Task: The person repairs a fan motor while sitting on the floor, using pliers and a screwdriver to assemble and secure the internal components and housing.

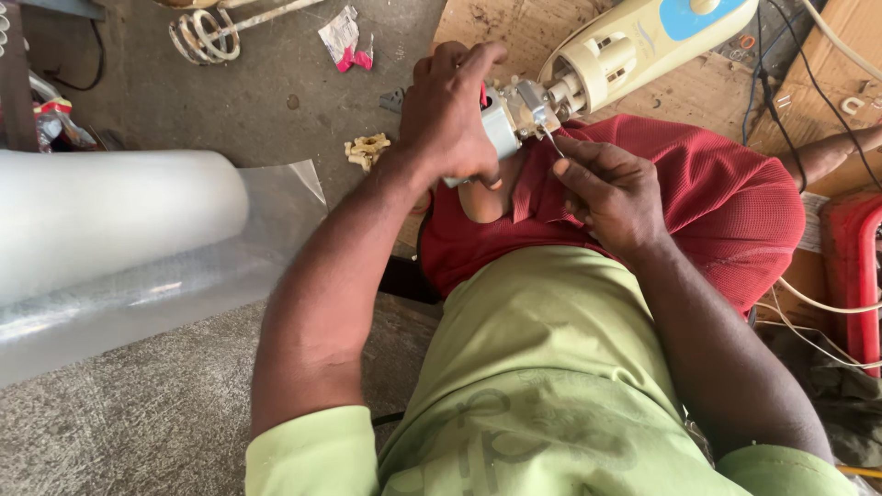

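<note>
1. Fingers [459, 69] of my left hand [446, 115] are wrapped over the top of a small grey motor [514, 115], gripping it tightly.
2. My right hand [611, 188] sits just right of the motor and below it, its fingers pinched shut on a thin metal tool [554, 140] whose tip touches the motor's metal end.
3. I see the motor held above my lap, over red shorts [726, 202], and joined at its upper right to a cream fan body [634, 41] with a blue panel.
4. Beyond the motor lies flat brown cardboard [514, 28], with black wires [781, 101] running well to the right.
5. Left of the motor, on the grey floor [266, 101], rests a small cream plastic part [366, 150]; farther up-left are a torn pink-and-white wrapper [344, 39] and a coiled metal piece [204, 37].
6. Far left of the motor, a roll of clear plastic sheet [110, 216] lies on the floor.
7. My green shirt [542, 367] fills the view below the motor.
</note>
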